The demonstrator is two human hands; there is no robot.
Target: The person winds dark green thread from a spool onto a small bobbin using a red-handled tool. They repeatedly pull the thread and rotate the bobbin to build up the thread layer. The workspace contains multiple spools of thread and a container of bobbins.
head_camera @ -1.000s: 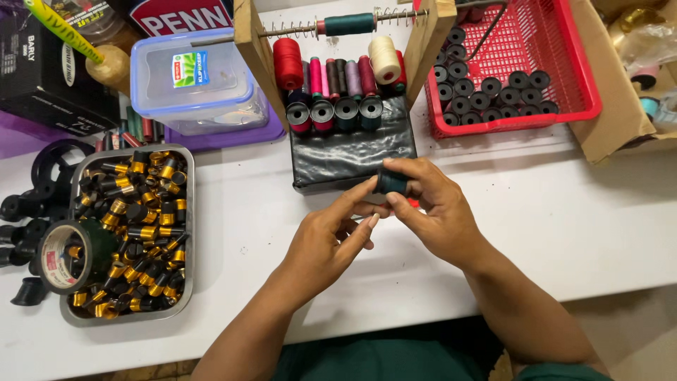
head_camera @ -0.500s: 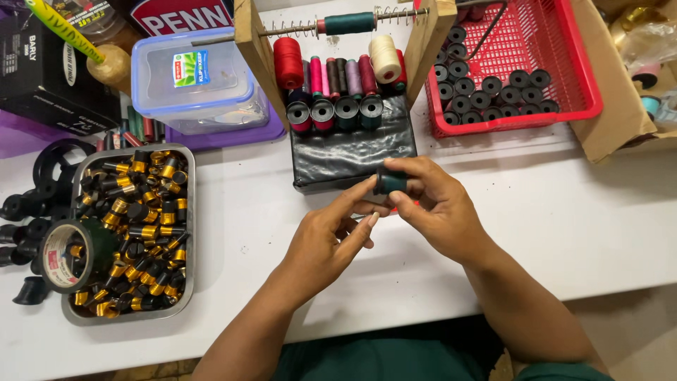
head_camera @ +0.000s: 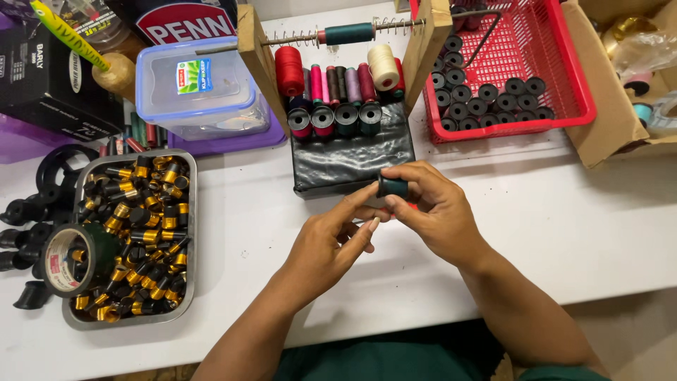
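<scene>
My right hand (head_camera: 430, 212) pinches a small dark teal thread spool (head_camera: 392, 187) between thumb and fingers, just above the white table. My left hand (head_camera: 331, 243) reaches in from the lower left, and its index fingertip touches the spool's left side while the other fingers curl beneath. Right behind both hands lies a black pad (head_camera: 352, 155) at the foot of a wooden thread rack (head_camera: 257, 60). Several thread spools in red, pink, cream and dark colours stand in that rack.
A metal tray (head_camera: 189, 212) of black-and-gold parts with a tape roll (head_camera: 70, 259) on it sits at the left. A lidded clear plastic box (head_camera: 201, 88) is behind it. A red basket (head_camera: 557, 63) of black spools stands at the back right, beside a cardboard box (head_camera: 606, 106).
The hands and spool stay in almost the same place. My left index finger has stretched out to the spool's side, and my right fingers have shifted slightly on it.
</scene>
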